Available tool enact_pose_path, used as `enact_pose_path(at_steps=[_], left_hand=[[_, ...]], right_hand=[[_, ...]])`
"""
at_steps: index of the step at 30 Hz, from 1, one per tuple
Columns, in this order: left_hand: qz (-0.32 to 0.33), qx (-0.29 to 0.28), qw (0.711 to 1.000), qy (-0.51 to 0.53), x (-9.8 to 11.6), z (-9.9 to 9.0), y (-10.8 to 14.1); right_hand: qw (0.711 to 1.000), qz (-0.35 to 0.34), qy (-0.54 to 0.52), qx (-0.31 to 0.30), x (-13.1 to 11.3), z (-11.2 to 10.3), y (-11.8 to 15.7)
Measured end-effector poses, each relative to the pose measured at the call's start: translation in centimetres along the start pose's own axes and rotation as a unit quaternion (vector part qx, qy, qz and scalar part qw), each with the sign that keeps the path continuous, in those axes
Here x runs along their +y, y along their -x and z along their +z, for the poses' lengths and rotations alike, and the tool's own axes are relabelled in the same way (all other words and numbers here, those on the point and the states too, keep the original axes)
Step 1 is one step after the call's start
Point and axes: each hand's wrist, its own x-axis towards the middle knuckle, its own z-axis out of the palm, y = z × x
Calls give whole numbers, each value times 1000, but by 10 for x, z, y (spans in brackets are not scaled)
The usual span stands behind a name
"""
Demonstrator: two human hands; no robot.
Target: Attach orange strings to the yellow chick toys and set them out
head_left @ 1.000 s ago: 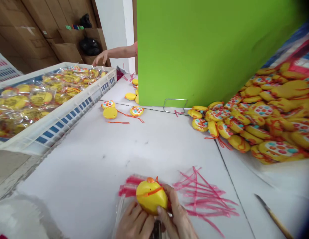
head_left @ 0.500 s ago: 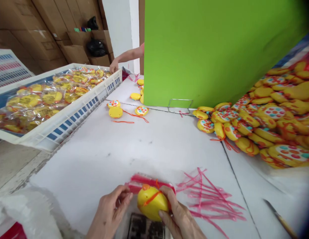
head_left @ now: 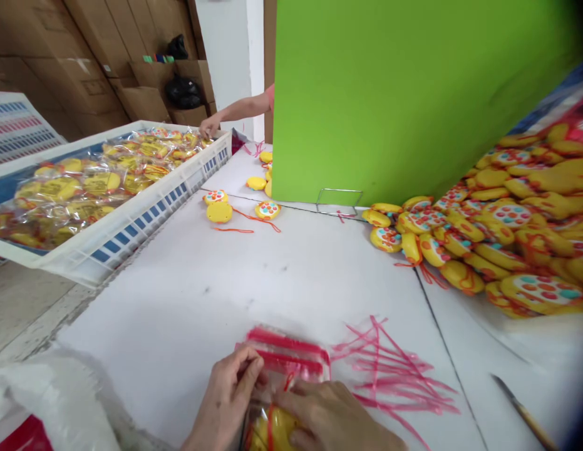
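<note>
My left hand [head_left: 228, 391] pinches the edge of a clear plastic bag [head_left: 295, 364] with red strips, at the bottom middle. The yellow duck toy [head_left: 278, 431], with an orange cord, lies low in front of me, seemingly inside clear plastic. My right hand [head_left: 335, 413] is over it, fingers bent against its right side and partly hiding it. More red-striped bags seem to lie beneath. Pink plastic strips [head_left: 399, 379] are scattered just right of my right hand.
A white crate [head_left: 145, 219] of bagged toys stands left; a co-worker's hand [head_left: 209, 126] reaches into it. A green board [head_left: 389, 100] rises across the table. Loose duck toys [head_left: 493, 219] are heaped right. A knife [head_left: 523, 410] lies front right. Several toys [head_left: 219, 212] lie farther back.
The duck toy has moved down from above the bags and now appears behind clear plastic. My left hand has shifted right with the bag edge; my right hand has turned over the toy.
</note>
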Motion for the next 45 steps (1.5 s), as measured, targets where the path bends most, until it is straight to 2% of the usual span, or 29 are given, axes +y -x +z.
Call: enact_pose_path(at_steps=[3, 5, 7, 11, 12, 16, 19, 21, 25, 29, 32, 35, 38, 41, 45], left_hand=[[-18, -5, 999, 44, -1, 0, -1], [-23, -11, 997, 76, -3, -1, 0], [-21, -11, 996, 91, -5, -2, 1], [-30, -6, 995, 97, -5, 1, 5], [-33, -7, 994, 102, -4, 2, 6], [-52, -1, 989, 141, -4, 5, 9], [-53, 8, 986, 156, -8, 5, 11], [-58, 20, 985, 162, -10, 4, 12], [-94, 73, 984, 132, -14, -1, 16], [-185, 148, 960, 147, -22, -5, 24], [-208, 131, 952, 180, -30, -8, 28], [-184, 97, 960, 185, -35, -12, 28], [-146, 51, 971, 180, -32, -12, 27], [-115, 23, 977, 180, -24, -9, 26], [-131, 53, 979, 147, -24, -6, 27]], right_hand=[[991, -11, 83, 103, 1, 17, -6], [981, -45, 76, 172, 1, 27, -9], [978, -56, 42, 196, -1, 33, -11], [990, -61, -48, 119, -7, 34, -11], [989, -65, -55, 119, -7, 34, -10], [975, -60, -24, 213, -4, 47, -9], [977, -68, -31, 200, -1, 61, -14], [980, -58, -31, 187, 0, 62, -17], [980, -34, -45, 189, 0, 37, -16], [963, -34, -105, 244, 2, 2, -6], [964, -44, -115, 237, 4, -2, -5], [973, -53, -100, 202, 1, 12, -8], [983, -63, -64, 161, -2, 26, -13], [981, -55, -30, 181, -4, 30, -19], [973, -56, -8, 223, -9, 31, -30]])
